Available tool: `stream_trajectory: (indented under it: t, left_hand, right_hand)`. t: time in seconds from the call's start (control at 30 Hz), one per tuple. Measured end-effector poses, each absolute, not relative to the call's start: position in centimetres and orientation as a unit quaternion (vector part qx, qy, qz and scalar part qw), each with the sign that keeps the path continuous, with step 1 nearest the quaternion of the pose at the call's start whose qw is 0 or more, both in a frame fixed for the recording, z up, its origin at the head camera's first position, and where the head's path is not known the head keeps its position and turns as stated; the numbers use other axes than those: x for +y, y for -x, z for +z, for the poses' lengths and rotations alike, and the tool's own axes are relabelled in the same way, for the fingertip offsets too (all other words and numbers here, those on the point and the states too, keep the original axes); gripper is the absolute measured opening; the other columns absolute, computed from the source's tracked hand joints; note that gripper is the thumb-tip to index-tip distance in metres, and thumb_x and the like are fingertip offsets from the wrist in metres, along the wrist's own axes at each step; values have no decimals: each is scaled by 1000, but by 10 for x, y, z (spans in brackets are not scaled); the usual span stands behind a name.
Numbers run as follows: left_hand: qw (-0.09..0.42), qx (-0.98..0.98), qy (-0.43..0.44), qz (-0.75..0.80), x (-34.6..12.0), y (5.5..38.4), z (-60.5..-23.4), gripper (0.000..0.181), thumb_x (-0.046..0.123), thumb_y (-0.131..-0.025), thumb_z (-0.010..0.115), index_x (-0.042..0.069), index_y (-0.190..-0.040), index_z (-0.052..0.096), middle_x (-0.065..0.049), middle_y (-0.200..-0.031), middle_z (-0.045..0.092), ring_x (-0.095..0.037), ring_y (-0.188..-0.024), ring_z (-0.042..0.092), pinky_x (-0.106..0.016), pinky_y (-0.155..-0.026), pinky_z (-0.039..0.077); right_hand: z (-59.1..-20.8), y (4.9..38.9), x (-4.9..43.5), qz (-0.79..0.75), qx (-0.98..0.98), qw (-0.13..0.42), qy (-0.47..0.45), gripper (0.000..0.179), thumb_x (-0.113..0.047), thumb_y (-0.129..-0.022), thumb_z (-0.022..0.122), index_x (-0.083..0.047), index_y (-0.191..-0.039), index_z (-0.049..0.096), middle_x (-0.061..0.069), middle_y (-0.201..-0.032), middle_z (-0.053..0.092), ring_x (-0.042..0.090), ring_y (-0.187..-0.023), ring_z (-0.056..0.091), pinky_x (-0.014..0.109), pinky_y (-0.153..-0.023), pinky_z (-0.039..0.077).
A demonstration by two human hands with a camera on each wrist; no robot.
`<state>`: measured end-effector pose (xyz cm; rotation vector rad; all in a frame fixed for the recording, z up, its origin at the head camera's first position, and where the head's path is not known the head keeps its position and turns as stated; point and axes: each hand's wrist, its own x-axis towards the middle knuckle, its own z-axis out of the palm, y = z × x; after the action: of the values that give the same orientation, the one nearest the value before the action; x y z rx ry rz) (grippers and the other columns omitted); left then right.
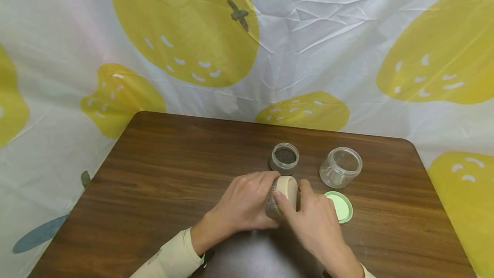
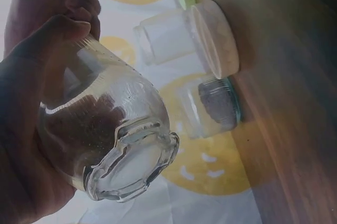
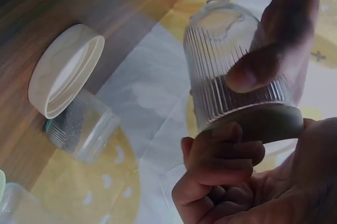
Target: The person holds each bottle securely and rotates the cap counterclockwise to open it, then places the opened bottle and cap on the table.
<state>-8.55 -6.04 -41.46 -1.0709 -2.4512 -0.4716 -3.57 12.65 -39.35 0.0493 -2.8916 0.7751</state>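
My left hand [image 1: 247, 200] grips a clear ribbed glass jar [image 2: 116, 103], held tilted above the table. On the jar's mouth sits a cream lid [image 1: 288, 187], which my right hand [image 1: 317, 218] pinches between thumb and fingers. Its top faces right in the head view. Something dark shows through the glass near the lid in the right wrist view; I cannot tell whether it is contents. Another cream lid [image 3: 66, 71] appears in both wrist views, by a small jar with dark grains [image 1: 284, 158]; the hands hide this lid from the head view.
At the right of the small jar stands a larger clear jar [image 1: 340, 168] without a lid. A pale green lid [image 1: 341, 207] lies in front of it, beside my right hand. The brown wooden table [image 1: 173, 158] backs onto a lemon-print cloth [image 1: 328, 55].
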Motion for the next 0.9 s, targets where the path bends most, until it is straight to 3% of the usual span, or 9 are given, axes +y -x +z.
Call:
stream_trajectory:
  t: [0.23,0.33,0.5,0.67,0.77,0.9]
  left_hand:
    - [215,-880,388,-168,-59,86,-410,86,56,-56,92,9,-122,64,1,-109,74,-11,-87,70,-27,-76,61]
    - [196,-881,391,-180,-61,87,-409,88,55,-55,93,9,-123,64,1,-110,75,-10,-89,71,-27,-78,62]
    - [157,-876,400,-220,-67,88,-404,84,53,-56,92,12,-123,64,6,-103,73,-6,-84,69,-26,-73,60]
    - [147,-874,402,-228,-71,88,-404,81,56,-59,90,14,-123,64,7,-100,73,-5,-83,69,-26,-71,60]
    - [141,-877,400,-228,-72,87,-404,85,58,-57,92,15,-124,65,8,-100,74,-5,-82,69,-26,-70,60]
    - [129,-880,399,-223,-72,86,-403,88,57,-55,93,16,-128,64,8,-100,74,-5,-82,68,-26,-70,59]
  right_hand:
    - [-399,36,130,286,-952,106,-37,42,-53,-95,71,-13,-95,61,-6,-59,47,9,-52,42,28,-52,33]
    - [-403,36,132,293,-945,131,-59,41,-50,-91,75,-13,-101,63,-8,-60,49,7,-53,43,26,-52,34]
    - [-408,38,137,300,-927,183,-132,55,-50,-79,83,-14,-117,64,-5,-74,65,6,-62,55,24,-54,41]
    - [-409,44,144,291,-914,185,-212,69,-56,-81,81,-12,-130,62,-3,-96,73,8,-77,65,26,-63,52]
    - [-408,46,150,294,-904,174,-258,78,-54,-80,83,-9,-139,58,-2,-109,73,9,-87,66,28,-70,56]
    - [-404,51,156,299,-893,149,-301,89,-46,-71,90,-13,-145,55,-8,-110,65,4,-88,60,24,-72,55]
